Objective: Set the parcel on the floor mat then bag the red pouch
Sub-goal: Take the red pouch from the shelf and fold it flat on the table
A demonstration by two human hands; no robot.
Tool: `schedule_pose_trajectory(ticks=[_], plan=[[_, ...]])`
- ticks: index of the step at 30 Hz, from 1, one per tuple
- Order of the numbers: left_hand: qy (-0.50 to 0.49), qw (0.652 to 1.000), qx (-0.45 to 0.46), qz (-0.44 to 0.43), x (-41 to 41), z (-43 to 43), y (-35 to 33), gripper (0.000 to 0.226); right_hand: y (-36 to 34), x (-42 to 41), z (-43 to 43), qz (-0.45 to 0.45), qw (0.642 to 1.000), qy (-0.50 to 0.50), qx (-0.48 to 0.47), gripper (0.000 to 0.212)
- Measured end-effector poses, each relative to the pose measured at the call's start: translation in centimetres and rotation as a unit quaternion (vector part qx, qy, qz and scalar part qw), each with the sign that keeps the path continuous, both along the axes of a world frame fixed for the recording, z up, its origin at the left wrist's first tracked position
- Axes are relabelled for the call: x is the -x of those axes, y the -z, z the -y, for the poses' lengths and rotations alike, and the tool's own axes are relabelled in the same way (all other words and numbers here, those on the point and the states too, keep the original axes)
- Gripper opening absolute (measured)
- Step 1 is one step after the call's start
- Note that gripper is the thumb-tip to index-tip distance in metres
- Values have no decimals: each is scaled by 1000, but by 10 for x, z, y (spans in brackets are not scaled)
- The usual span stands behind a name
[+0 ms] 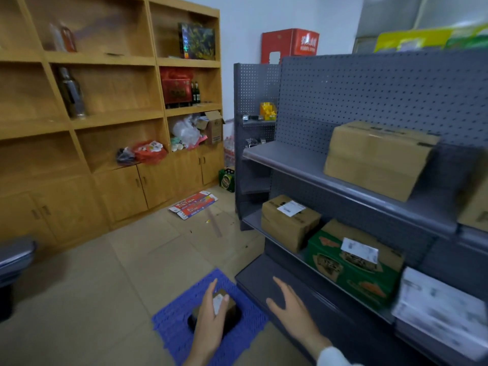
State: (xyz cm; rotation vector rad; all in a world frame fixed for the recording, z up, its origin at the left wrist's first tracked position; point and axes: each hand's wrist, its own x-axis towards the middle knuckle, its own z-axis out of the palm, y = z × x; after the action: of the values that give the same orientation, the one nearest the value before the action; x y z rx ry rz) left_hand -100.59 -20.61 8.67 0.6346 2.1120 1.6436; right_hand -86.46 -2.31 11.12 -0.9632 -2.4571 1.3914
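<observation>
A small brown parcel (229, 303) with a white label sits on a blue slatted floor mat (171, 328) at the bottom centre. My left hand (211, 317) lies over the parcel's top, fingers wrapped on it. My right hand (287, 305) hovers open to the right of the mat, above the grey bottom shelf, holding nothing. A red pouch (149, 151) with a white patterned top rests in the wooden cabinet's lower open shelf, far from both hands.
A grey metal shelving unit (303, 159) at right carries several cardboard boxes (375, 159). A wooden cabinet (105, 114) lines the left wall. A flattened red carton (192, 204) lies on the tiled floor. A green crate (227, 179) stands by the shelf end.
</observation>
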Motion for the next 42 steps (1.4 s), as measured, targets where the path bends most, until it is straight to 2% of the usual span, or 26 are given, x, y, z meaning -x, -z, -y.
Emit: schedule_pose_trajectory(ticks=[6, 18, 22, 26, 36, 42], plan=[[69, 997, 16, 9, -66, 6, -24, 70, -16, -83, 24, -13, 998, 54, -7, 67], [110, 993, 29, 15, -181, 15, -30, 68, -26, -223, 47, -16, 993, 111, -22, 68], [137, 989, 46, 9, -236, 17, -21, 74, -24, -287, 57, -17, 990, 134, -31, 69], [175, 984, 34, 16, -302, 12, -26, 67, -24, -357, 66, -24, 985, 166, -37, 69], [294, 955, 27, -39, -479, -5, -9, 55, -14, -572, 103, -35, 953, 298, -52, 62], [387, 920, 43, -53, -595, -21, -9, 62, -15, -702, 129, -16, 916, 394, -75, 63]])
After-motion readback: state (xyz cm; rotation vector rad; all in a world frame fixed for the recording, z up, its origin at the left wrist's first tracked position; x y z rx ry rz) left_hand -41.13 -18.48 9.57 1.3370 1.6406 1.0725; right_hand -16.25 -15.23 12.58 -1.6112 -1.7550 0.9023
